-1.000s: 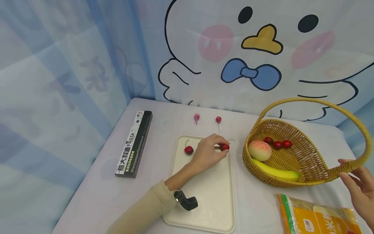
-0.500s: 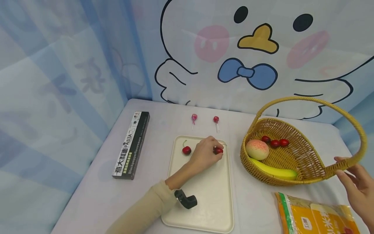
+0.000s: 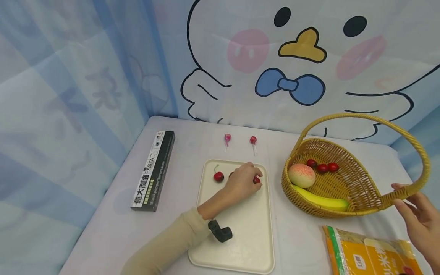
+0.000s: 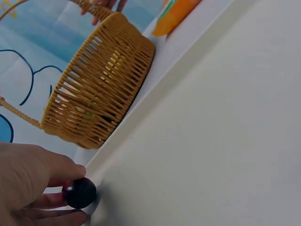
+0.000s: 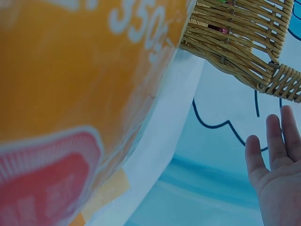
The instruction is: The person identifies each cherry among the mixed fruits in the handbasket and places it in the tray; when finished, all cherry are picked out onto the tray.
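Over the far right part of a cream tray [image 3: 244, 240], my left hand [image 3: 241, 182] pinches a dark red cherry [image 4: 79, 193] between thumb and fingers. Another cherry [image 3: 218, 176], with a green stem, lies on the tray's far left. A small dark spot shows beside the knuckles, mostly hidden by the hand. At the right, my right hand [image 3: 424, 221] holds the wicker basket [image 3: 372, 187] at the base of its handle, thumb in front and index finger behind. The right wrist view shows the other fingers [image 5: 276, 139] stretched out below the handle.
A peach [image 3: 301, 175], a banana [image 3: 323, 199] and several red fruits [image 3: 322, 168] lie in the basket. An orange food packet [image 3: 372, 252] is in front of it. Two lollipops [image 3: 253, 140] lie beyond the tray, and a pasta box [image 3: 152, 172] to its left.
My left hand has moved slightly left and nearer with the cherry, from the tray's far right edge to over its surface. The right hand stays at the basket's handle. The view shifted slightly.
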{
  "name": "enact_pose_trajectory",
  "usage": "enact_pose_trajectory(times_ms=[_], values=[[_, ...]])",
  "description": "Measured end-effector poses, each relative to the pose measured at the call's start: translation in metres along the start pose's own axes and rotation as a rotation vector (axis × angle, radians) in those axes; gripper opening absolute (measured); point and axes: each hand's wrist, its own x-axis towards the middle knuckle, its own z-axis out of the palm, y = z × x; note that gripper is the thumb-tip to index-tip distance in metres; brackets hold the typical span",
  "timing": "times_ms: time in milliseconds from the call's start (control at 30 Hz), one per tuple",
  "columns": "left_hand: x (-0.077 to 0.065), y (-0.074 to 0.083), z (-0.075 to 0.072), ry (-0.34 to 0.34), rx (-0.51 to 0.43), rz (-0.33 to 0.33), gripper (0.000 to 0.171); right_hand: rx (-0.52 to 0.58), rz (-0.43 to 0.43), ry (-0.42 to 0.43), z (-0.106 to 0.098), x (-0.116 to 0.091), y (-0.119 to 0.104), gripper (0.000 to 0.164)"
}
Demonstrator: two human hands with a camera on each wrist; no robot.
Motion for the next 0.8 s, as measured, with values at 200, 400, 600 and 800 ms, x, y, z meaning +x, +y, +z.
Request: enact_pose_trajectory(times_ms=[200,400,600,800], values=[[-0.001,0.000,-0.001,0.006,0.052,0.035,0.033,0.008,-0.007,0.002,-0.001,0.001,0.003,0.049],[0.001,0.002,-0.006,0.026,0.094,0.096,0.037,-0.004,0.002,0.005,-0.001,0.002,0.003,0.049],[0.004,0.005,-0.013,0.041,0.065,0.118,0.036,-0.001,-0.016,0.009,-0.001,0.003,0.002,0.046],[0.007,0.010,-0.018,0.061,0.015,0.131,0.039,0.026,-0.038,0.014,0.000,0.003,0.004,0.044]])
